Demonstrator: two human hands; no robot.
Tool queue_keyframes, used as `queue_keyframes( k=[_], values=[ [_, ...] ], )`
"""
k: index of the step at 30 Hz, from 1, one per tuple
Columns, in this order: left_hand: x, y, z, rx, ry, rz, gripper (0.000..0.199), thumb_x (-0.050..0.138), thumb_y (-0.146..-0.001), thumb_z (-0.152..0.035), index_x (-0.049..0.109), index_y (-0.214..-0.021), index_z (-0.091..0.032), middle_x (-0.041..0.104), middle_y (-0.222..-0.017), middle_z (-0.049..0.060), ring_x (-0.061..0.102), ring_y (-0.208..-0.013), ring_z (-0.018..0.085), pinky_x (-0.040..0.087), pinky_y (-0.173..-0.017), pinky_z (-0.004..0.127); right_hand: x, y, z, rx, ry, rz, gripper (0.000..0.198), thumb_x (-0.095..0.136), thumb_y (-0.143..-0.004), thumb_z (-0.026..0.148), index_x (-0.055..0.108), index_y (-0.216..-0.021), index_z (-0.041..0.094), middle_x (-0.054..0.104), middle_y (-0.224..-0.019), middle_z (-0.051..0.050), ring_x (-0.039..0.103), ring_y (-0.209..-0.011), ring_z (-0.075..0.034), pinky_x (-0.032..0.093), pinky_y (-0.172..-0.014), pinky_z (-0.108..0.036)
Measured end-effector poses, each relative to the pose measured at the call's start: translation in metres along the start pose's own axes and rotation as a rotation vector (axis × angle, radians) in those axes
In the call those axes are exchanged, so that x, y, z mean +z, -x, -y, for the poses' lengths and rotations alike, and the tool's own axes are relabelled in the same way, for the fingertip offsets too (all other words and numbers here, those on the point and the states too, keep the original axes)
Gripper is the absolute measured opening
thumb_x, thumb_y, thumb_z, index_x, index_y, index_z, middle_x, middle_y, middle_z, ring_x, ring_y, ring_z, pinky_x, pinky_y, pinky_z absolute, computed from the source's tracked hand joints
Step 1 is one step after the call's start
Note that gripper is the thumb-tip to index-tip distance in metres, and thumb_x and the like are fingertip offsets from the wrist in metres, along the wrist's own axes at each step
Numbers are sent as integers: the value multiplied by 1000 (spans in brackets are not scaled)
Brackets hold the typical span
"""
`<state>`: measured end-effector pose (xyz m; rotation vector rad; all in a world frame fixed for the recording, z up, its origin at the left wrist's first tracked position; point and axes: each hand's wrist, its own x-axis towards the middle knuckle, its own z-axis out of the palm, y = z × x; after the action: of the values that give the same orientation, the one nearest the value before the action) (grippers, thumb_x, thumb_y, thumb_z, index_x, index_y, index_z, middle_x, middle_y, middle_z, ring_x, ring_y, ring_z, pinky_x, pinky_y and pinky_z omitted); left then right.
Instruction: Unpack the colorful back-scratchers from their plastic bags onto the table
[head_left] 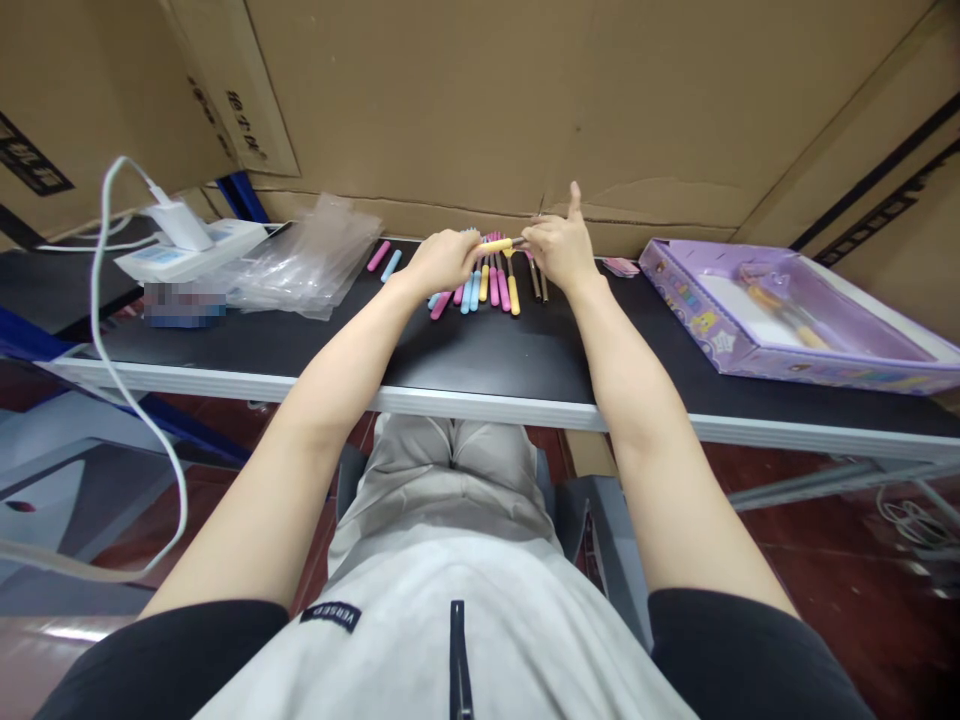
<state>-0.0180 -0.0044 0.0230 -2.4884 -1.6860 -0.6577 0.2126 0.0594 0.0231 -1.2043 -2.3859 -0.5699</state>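
Over the back of the black tabletop, my left hand (444, 262) is closed on one end of a yellow pen (498, 246), held roughly level. My right hand (559, 248) pinches the dark, thin part at the other end, with one finger raised. Below and between the hands lies a fan of slim pens with pink, blue and yellow ends (493, 287). Two brown metallic sticks (538, 280) lie just under my right hand. Left of my left hand are a loose pink piece (379, 256) and a loose blue piece (391, 265).
Clear plastic bags (307, 255) lie at the left, beside a white power strip (191, 250) with a charger and cable. A purple open box (795, 345) with packaged contents sits at the right. Small pink cards (621, 267) lie near it. Cardboard (480, 110) walls the back.
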Motion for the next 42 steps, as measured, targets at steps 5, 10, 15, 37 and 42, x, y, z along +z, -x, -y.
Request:
queue_keyframes(
  k=[5,10,15,37,42],
  values=[
    [-10,5,36,-72,24,-40,41,40,-106,-39,70,-120,-16,73,-108,16,64,-112,32,48,-100,41,2,27,-47,233,73,-42,35,45,-108,23,79,-104,19,80,-111,-14,67,-129,-33,11,-131,-77],
    [-16,10,73,-420,-17,-48,54,34,-103,-39,66,-138,-12,70,-133,24,60,-131,41,43,-113,51,2,30,-63,415,89,-142,41,40,-112,41,77,-117,25,72,-126,-18,59,-129,-35,28,-126,-73],
    [-3,9,84,-529,-48,-36,63,41,-97,-45,64,-145,-12,68,-141,28,54,-139,49,33,-120,67,-11,18,-34,426,41,18,37,41,-110,31,72,-129,25,75,-124,-17,58,-132,-36,14,-128,-77],
    [16,15,84,-503,-36,8,61,47,-93,-24,54,-150,-4,44,-161,32,40,-152,46,34,-125,60,17,36,-31,529,-148,433,61,44,-99,6,63,-156,15,59,-158,-17,51,-153,-34,32,-132,-58],
    [13,7,67,-421,4,32,41,53,-97,-32,67,-129,-11,53,-153,28,44,-149,45,36,-123,58,21,34,-28,539,-102,508,67,41,-101,8,49,-167,16,54,-162,-20,51,-153,-35,40,-127,-54]
  ],
)
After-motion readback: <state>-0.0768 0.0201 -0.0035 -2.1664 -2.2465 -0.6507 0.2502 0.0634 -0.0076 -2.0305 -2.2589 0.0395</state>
